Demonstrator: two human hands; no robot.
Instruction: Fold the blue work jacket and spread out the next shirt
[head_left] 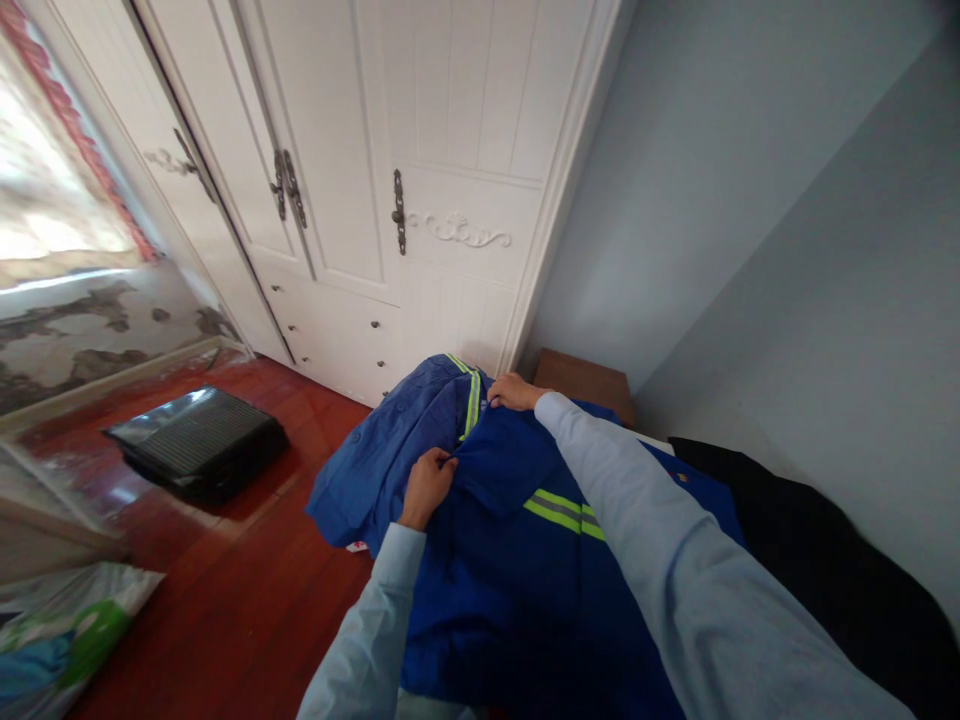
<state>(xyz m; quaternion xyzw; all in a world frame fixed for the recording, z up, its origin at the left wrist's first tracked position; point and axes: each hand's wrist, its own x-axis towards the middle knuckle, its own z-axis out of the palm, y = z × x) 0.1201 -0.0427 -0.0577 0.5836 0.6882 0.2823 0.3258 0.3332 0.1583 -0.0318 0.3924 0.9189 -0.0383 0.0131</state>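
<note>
A dark blue work jacket (517,600) with yellow-green and grey reflective stripes lies spread in front of me. My left hand (429,488) pinches the edge of its fabric near the middle of the view. Farther up and to the right, my right hand (514,392) grips another part of the same edge, close to the collar area. Beyond both hands lies a lighter blue garment (390,430) with similar reflective bands and visible buttons. The surface under the clothes is mostly hidden.
A white wardrobe (330,180) with dark metal handles stands ahead. On the red wooden floor (247,590) rests a black suitcase (199,440). A plastic bag (82,620) lies at lower left. Black cloth (817,560) and a brown wooden box (585,382) are by the right wall.
</note>
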